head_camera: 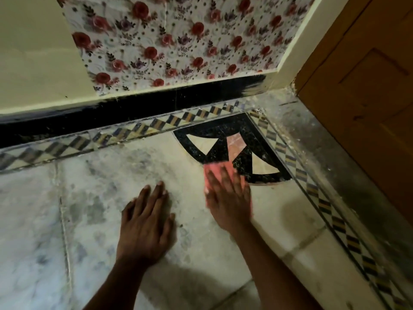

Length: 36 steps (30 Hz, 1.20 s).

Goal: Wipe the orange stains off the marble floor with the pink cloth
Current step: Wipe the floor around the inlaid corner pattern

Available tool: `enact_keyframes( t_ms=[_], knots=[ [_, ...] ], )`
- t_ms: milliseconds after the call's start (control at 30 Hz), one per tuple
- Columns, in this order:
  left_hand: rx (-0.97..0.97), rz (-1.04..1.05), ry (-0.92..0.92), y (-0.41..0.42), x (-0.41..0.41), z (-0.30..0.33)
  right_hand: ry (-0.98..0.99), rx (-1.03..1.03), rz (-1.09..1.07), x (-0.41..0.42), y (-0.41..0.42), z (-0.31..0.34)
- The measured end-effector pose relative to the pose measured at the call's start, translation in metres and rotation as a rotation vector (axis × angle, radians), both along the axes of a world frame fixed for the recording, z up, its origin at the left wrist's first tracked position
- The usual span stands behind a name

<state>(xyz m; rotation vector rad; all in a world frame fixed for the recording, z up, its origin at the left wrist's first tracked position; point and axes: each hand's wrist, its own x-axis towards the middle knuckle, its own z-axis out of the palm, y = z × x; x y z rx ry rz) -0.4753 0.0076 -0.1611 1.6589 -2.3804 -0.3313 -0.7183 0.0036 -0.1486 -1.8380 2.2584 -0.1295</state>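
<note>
Both forearms reach forward and down from the lower edge of the view. The left hand (146, 227) lies palm down with fingers straight and slightly spread, thumb out to the right. The right hand (228, 198) is further forward, also palm down with its fingers extended and close together, and it appears blurred.

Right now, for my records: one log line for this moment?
left hand flat on marble floor | right hand pressing pink cloth | beside black inlay
</note>
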Motion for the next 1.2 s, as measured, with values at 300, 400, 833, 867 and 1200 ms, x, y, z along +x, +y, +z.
enact_keyframes(
  t_ms=[300,400,833,867,1200],
  knots=[
    [-0.017,0.019,0.002,0.0,-0.002,-0.002,-0.056,0.065,-0.602,-0.05,-0.093,0.002],
    [-0.008,0.013,-0.011,0.0,-0.002,-0.002,0.021,0.07,-0.182,-0.001,-0.107,-0.005],
    [-0.056,0.007,0.012,0.0,-0.002,-0.006,-0.033,0.033,-0.556,-0.037,-0.106,0.001],
    [-0.06,0.008,0.007,0.0,-0.002,-0.006,-0.022,0.051,-0.41,-0.022,-0.117,0.0],
    [-0.009,0.02,-0.012,-0.002,-0.003,-0.004,0.081,0.015,-0.401,-0.068,0.04,0.002]
  ],
)
